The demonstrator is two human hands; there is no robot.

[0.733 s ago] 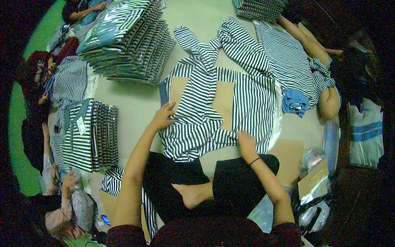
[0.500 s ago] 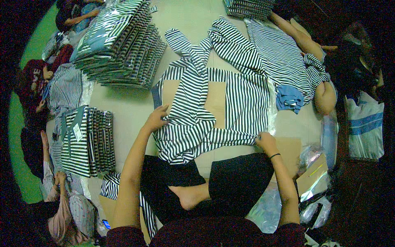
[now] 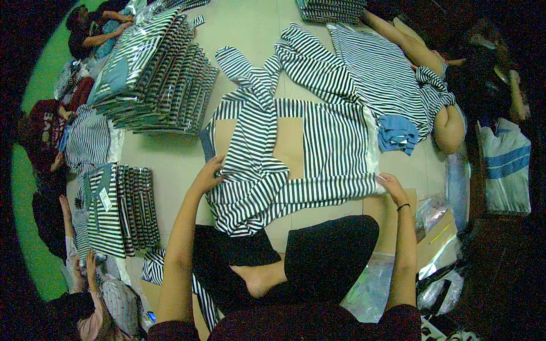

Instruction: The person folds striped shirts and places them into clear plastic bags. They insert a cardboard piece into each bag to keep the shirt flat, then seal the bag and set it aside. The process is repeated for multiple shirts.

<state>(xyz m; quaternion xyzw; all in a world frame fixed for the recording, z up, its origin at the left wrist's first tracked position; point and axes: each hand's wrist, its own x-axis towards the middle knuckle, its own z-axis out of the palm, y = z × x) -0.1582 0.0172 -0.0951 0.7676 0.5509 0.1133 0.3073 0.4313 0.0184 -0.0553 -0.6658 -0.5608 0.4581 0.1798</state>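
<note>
On the floor before my crossed legs lies a black-and-white striped shirt [image 3: 335, 136], partly folded over a brown cardboard sheet [image 3: 290, 145]. One sleeve lies across the board, and the near side is folded inward along its length. My right hand [image 3: 393, 188] pinches the near corner of this fold at the hem. At the opposite end, beside the shirt's dark collar [image 3: 207, 142], my left hand [image 3: 209, 175] is closed on the bunched fabric, its fingertips partly hidden by the cloth. Clear plastic [image 3: 372, 139] shows along the hem.
Tall stacks of bagged striped shirts [image 3: 165, 85] stand at the far left, with a smaller stack [image 3: 122, 210] nearer. Another striped shirt [image 3: 381, 74] lies at the far right beside a person's leg [image 3: 449, 131]. Blue cloth [image 3: 397, 134] and plastic bags [image 3: 369, 284] are on the right. Other people sit around.
My right hand has moved right along the folded near edge to the hem corner, and that edge now lies straighter. My left hand stays at the collar end.
</note>
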